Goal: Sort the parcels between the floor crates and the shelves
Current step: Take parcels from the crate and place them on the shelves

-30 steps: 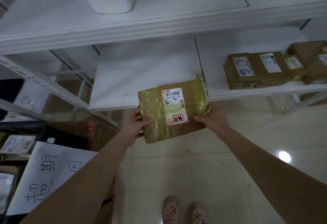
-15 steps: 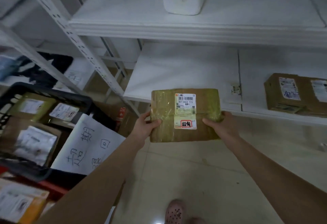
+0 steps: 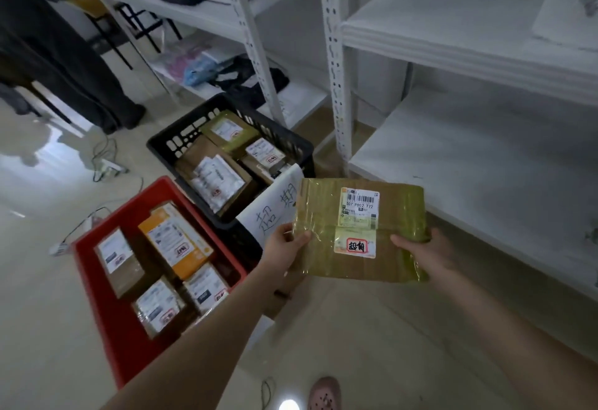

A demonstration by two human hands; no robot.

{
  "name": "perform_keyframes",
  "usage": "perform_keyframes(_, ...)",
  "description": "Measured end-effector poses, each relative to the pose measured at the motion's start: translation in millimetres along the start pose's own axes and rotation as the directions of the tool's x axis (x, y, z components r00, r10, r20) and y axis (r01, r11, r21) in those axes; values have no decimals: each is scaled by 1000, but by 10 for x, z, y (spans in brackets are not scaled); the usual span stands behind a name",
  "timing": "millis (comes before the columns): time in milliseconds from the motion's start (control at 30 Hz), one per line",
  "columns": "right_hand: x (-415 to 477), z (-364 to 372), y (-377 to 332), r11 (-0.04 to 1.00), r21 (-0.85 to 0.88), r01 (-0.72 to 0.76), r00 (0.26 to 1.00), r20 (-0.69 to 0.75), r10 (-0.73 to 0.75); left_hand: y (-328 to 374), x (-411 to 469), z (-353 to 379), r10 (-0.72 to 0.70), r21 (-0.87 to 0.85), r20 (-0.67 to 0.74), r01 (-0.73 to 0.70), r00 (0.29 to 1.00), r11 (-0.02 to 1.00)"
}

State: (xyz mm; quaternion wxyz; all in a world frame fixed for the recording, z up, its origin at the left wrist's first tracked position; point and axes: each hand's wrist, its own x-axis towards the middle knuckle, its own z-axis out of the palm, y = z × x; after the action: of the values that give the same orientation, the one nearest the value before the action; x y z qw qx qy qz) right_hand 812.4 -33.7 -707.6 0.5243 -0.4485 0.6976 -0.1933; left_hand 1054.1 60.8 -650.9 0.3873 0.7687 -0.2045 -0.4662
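Tape looks slick on the parcel [image 3: 359,231], and my left grip [image 3: 284,244] and right grip [image 3: 417,251] only pinch its side edges, holding it aloft between a corner of the black crate [image 3: 161,145] and the front edge of the lower shelf [image 3: 485,167]. One slip could drop it onto the floor [image 3: 372,328].

The parcel [image 3: 323,247] is showing matt brown cardboard under glossy, wrinkled yellowish tape, with a smooth paper label [image 3: 358,207] lying on top. The red crate [image 3: 106,338] and black crate [image 3: 191,111] are looking like hard plastic. The shelf [image 3: 485,167] is appearing white and matt, and the floor [image 3: 48,183] is gleaming glossily.
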Motion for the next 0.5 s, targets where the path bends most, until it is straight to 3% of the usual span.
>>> perform_keyframes(300,-267,811,-822,975,-97,198,973,143,-183,44,99,-1095,43,-48,-157,-51,987,998)
perform_keyframes(500,-207,1398,-1676,948,23,319,943,94,-319,584,659,-1847,157,14,-239,-158,958,987)
